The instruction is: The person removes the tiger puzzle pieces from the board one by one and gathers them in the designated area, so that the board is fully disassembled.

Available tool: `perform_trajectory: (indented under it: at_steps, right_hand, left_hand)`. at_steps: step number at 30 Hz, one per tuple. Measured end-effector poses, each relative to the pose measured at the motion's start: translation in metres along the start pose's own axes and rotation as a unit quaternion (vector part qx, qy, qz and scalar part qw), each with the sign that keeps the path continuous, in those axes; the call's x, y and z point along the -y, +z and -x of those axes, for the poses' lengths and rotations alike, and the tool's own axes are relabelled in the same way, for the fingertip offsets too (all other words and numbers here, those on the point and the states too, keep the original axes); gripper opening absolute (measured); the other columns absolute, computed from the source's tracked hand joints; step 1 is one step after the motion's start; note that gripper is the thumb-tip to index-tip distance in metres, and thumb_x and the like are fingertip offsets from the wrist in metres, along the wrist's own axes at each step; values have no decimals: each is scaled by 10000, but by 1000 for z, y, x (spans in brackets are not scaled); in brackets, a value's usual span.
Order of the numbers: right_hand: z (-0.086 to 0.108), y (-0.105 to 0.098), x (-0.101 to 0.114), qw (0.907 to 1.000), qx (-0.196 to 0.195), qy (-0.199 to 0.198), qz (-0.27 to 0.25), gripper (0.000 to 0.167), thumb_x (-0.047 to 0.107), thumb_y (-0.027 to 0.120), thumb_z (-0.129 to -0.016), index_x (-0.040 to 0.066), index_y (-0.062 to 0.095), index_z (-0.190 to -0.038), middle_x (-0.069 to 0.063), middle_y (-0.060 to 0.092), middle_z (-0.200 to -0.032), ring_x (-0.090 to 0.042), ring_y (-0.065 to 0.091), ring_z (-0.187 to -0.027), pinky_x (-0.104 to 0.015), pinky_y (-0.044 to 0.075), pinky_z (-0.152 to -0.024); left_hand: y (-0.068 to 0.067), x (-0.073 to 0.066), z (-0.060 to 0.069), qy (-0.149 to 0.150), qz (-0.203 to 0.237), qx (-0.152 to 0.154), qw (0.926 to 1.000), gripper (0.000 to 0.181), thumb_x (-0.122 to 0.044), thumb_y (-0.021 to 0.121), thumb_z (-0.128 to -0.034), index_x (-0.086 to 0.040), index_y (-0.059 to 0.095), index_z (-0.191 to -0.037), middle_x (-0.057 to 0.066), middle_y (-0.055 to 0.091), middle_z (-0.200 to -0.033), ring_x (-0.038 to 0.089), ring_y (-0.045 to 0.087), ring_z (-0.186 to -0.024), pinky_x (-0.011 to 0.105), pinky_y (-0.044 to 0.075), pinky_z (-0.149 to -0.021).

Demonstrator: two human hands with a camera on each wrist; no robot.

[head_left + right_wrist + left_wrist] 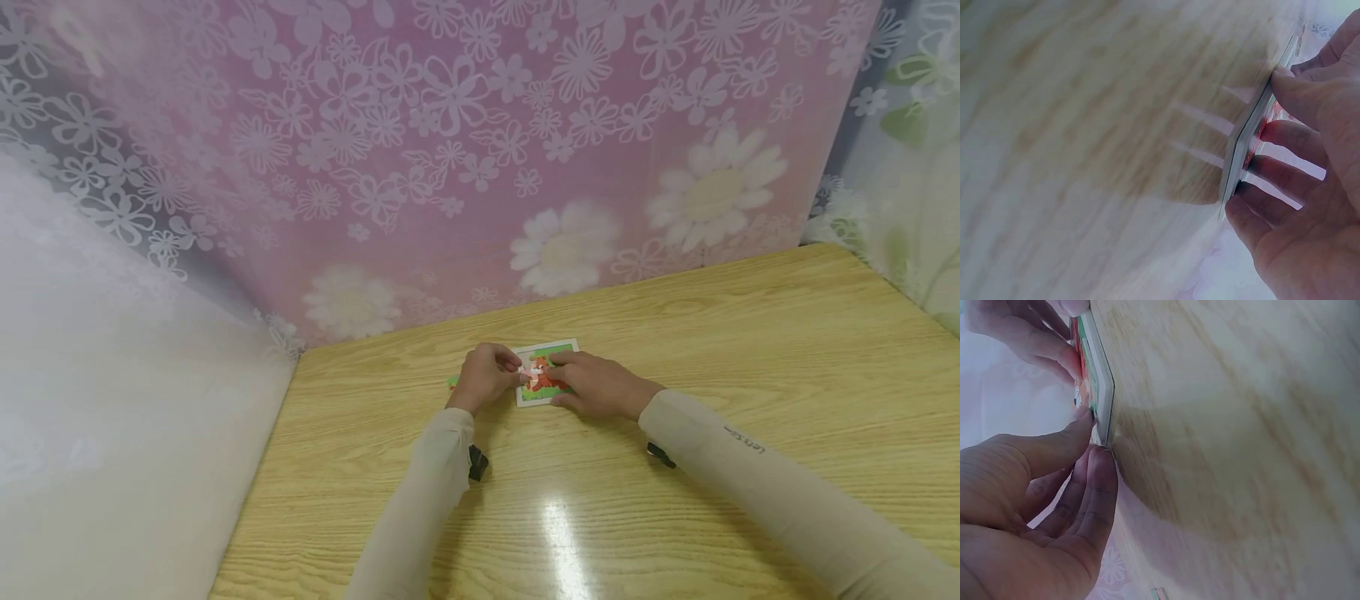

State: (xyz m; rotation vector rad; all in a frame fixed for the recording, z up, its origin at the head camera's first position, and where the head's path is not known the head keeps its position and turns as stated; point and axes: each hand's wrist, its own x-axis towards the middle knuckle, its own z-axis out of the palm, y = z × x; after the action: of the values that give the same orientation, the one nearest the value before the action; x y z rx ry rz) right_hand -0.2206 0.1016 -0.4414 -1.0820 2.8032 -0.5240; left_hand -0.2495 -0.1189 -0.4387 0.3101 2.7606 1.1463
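A small jigsaw puzzle (550,392) in a white-rimmed tray lies flat on the table, showing an orange animal on green. At its left edge my left hand (486,377) pinches a puzzle piece between thumb and fingers; the fingertips hide most of that piece. The left wrist view shows the thumb (1075,437) over the tray's edge, with the fingers curled beside it. From the right, my right hand (600,385) rests with spread fingers on the picture. Its thumb (1294,90) touches the tray's edge in the right wrist view.
The wood-grain table (615,508) reaches back to a pink flowered curtain (450,167). Partly behind my left hand lies a loose green and red piece (452,382). A pale sheet (135,400) hangs on the left side.
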Motion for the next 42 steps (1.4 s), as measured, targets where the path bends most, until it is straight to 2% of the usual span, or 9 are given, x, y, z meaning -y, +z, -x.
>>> perform_trajectory:
  at_steps: [5,10,20,23,32,34,36,39,42]
  right_hand:
    - [0,1,0,10000,-1,85,0,515,300,706,-977,-26,613,-1365,-266,476,-1480,-437,475,-1344,-536,490,-997]
    - [0,1,-1,10000,-56,37,-17,480,290,710,-976,-14,635,-1339,-268,486,-1470,-433,486,-1336,-535,490,-997]
    - [1,-1,-1,10000,-22,-12,-66,462,279,686,-993,-33,633,-1330,-273,485,-1470,-441,480,-1339,-541,485,-1001]
    - [1,-1,-2,10000,11,-7,-78,460,282,683,-995,-29,634,-1330,-269,485,-1471,-437,481,-1339,-540,487,-999]
    - [1,1,-2,9999,-119,-19,-104,474,280,699,-983,-39,624,-1325,-268,503,-1454,-434,497,-1324,-547,476,-1009]
    - [1,2,-3,9997,-161,-26,-168,432,278,709,-977,-26,631,-1275,-223,566,-1379,-385,578,-1212,-509,520,-939]
    - [1,3,-4,9994,-203,-46,-264,355,269,724,-967,14,624,-1194,-146,613,-1242,-298,618,-1032,-434,543,-827]
    - [0,3,-5,9990,-243,-114,-365,274,253,746,-950,84,572,-1079,-38,567,-1037,-179,520,-809,-321,477,-667]
    - [-1,3,-6,9988,-280,-138,-373,273,251,757,-941,108,552,-1050,-9,548,-988,-154,487,-780,-291,449,-641]
  left_hand:
    - [2,2,-1,66,50,-205,9998,57,-121,747,-943,-69,764,-926,28,723,-866,145,673,-771,315,562,-704]
    - [0,1,0,53,226,-279,9993,77,-104,712,-967,-74,759,-914,32,728,-836,138,664,-712,290,536,-613]
    - [-12,-3,5,117,646,-222,9976,71,-74,694,-973,-44,741,-929,136,737,-932,244,703,-802,312,558,-648]
    - [-11,-2,4,98,719,-240,9971,69,-58,695,-969,-30,743,-927,142,737,-928,274,711,-817,307,560,-646]
    - [-2,-3,4,-13,774,-340,9964,41,-9,703,-949,7,738,-935,124,736,-884,260,715,-782,293,568,-641]
    - [-1,-3,4,-35,774,-330,9964,38,-5,705,-945,-4,736,-923,125,737,-884,262,717,-783,288,567,-635]
    - [-1,-4,4,-33,748,-325,9967,48,3,704,-943,-15,739,-915,126,741,-887,271,719,-788,290,565,-629]
    - [0,-3,3,-18,695,-360,9969,51,-2,709,-941,-25,746,-916,116,744,-884,263,720,-784,296,563,-625]
    - [-1,0,3,19,648,-463,9968,44,-27,716,-945,-32,755,-924,105,744,-878,228,715,-761,299,566,-638]
